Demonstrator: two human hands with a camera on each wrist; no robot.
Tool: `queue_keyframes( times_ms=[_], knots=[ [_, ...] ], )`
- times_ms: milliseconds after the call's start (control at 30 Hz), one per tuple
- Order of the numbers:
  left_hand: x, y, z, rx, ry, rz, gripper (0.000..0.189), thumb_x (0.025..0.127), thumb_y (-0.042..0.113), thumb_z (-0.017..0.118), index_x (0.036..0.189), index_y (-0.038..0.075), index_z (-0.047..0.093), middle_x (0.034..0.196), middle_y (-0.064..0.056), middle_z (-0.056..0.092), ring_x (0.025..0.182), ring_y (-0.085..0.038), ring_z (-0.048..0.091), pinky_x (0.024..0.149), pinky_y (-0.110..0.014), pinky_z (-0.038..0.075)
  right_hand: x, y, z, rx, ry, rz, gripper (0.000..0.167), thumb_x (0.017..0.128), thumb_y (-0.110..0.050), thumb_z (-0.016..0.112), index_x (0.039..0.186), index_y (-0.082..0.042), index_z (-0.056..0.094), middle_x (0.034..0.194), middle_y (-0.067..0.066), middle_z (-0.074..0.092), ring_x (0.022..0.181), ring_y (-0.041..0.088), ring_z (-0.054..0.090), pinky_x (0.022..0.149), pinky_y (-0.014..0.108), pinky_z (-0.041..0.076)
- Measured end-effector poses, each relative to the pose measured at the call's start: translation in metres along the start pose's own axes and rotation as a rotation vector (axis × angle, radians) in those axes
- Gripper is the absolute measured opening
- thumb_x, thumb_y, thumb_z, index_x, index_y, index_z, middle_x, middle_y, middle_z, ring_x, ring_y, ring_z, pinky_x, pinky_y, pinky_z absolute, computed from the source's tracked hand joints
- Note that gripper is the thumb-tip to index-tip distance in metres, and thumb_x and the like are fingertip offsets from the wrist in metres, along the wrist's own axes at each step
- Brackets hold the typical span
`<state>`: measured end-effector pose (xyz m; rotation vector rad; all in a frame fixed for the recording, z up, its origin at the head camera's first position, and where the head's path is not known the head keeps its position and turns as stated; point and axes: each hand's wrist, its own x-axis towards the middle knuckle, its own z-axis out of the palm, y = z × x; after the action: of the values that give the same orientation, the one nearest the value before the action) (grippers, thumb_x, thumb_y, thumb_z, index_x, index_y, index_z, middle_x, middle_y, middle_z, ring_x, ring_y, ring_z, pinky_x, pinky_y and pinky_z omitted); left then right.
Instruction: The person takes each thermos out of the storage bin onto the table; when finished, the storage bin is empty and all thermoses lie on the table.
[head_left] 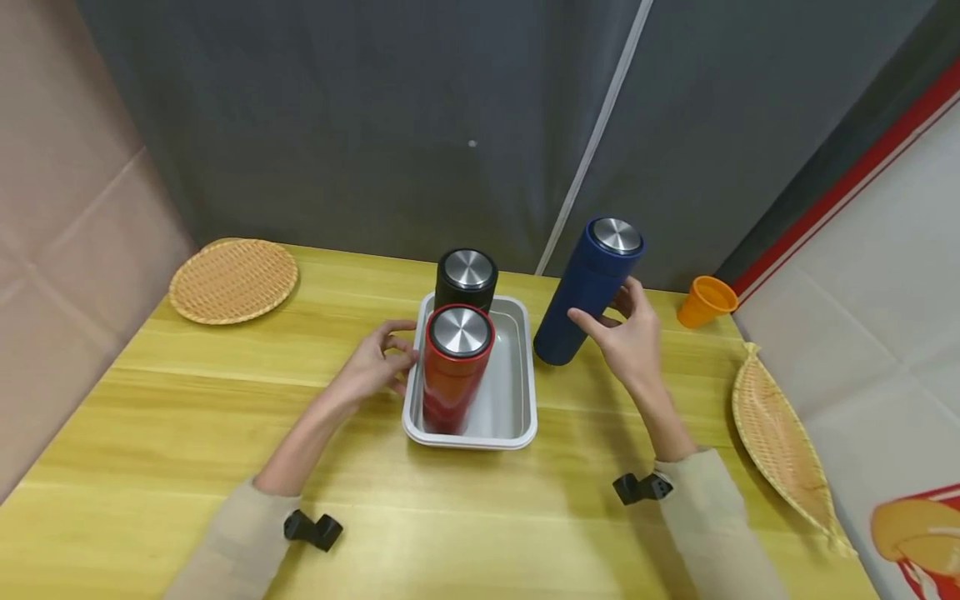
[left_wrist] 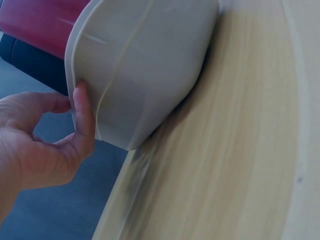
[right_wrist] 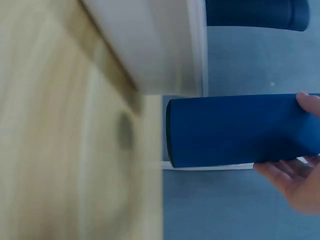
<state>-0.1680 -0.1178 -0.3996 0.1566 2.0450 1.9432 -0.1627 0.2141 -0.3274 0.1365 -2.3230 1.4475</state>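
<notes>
My right hand (head_left: 626, 333) grips a blue thermos bottle (head_left: 581, 292) with a brushed silver lid, just right of the tray. In the right wrist view the blue bottle's base hangs in the air above the tabletop, thumb on one side and fingers on the other. My left hand (head_left: 373, 360) pinches the left rim of a white plastic tray (head_left: 510, 392); the left wrist view shows thumb and fingers (left_wrist: 85, 112) at that rim. Inside the tray stand a red thermos bottle (head_left: 453, 379), near, and a black thermos bottle (head_left: 465, 283) behind it.
A round woven tray (head_left: 234, 282) lies at the back left of the wooden table (head_left: 225, 425). At the back right stands an orange cup (head_left: 707, 302). A leaf-shaped woven tray (head_left: 783, 442) leans along the right wall. A grey panel (head_left: 360, 125) closes off the back.
</notes>
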Motion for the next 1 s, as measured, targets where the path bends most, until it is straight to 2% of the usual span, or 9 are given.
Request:
queue_keyframes(
  times_ms=[133,233,467,667,1000],
  knots=[
    [0.001,-0.001,0.001,-0.003,0.000,0.001,0.052,0.094,0.001,0.055,0.142,0.000,0.035,0.104,-0.020,0.052,0.069,-0.020,0.059,0.052,-0.037,0.058,-0.005,-0.002,0.005,0.036,-0.021,-0.009,0.067,0.077,-0.003,0.080,0.134,0.005,0.046,0.119,0.022,0.058,0.102,0.028,0.060,0.085,0.044,0.056],
    [0.003,-0.002,0.001,-0.003,-0.002,-0.002,0.052,0.094,0.001,0.055,0.142,0.000,0.034,0.105,-0.020,0.051,0.069,-0.019,0.059,0.051,-0.036,0.058,-0.007,-0.002,0.008,0.050,-0.023,0.002,0.066,0.077,0.001,0.079,0.133,0.008,0.045,0.119,0.023,0.058,0.102,0.030,0.059,0.085,0.048,0.054],
    [0.004,-0.003,-0.001,-0.006,-0.017,0.018,0.053,0.093,0.000,0.056,0.142,-0.001,0.034,0.102,-0.019,0.052,0.067,-0.019,0.059,0.050,-0.038,0.058,-0.010,0.006,0.013,0.049,-0.034,0.023,0.066,0.076,0.001,0.079,0.132,0.009,0.045,0.120,0.026,0.057,0.105,0.034,0.058,0.087,0.048,0.054],
    [0.002,-0.003,-0.002,-0.018,-0.015,0.005,0.054,0.093,0.002,0.057,0.142,0.000,0.034,0.104,-0.019,0.051,0.066,-0.019,0.059,0.050,-0.038,0.058,-0.010,0.010,0.017,0.013,-0.038,-0.007,0.068,0.077,-0.002,0.080,0.133,0.008,0.045,0.121,0.028,0.056,0.106,0.038,0.058,0.086,0.053,0.053],
    [0.002,-0.001,-0.003,-0.007,-0.025,-0.016,0.055,0.093,0.004,0.058,0.142,0.003,0.034,0.106,-0.019,0.050,0.066,-0.020,0.060,0.052,-0.041,0.059,-0.010,0.013,0.017,0.023,-0.045,0.012,0.067,0.077,-0.002,0.079,0.134,0.008,0.044,0.122,0.027,0.056,0.107,0.036,0.058,0.088,0.051,0.053]
  ],
)
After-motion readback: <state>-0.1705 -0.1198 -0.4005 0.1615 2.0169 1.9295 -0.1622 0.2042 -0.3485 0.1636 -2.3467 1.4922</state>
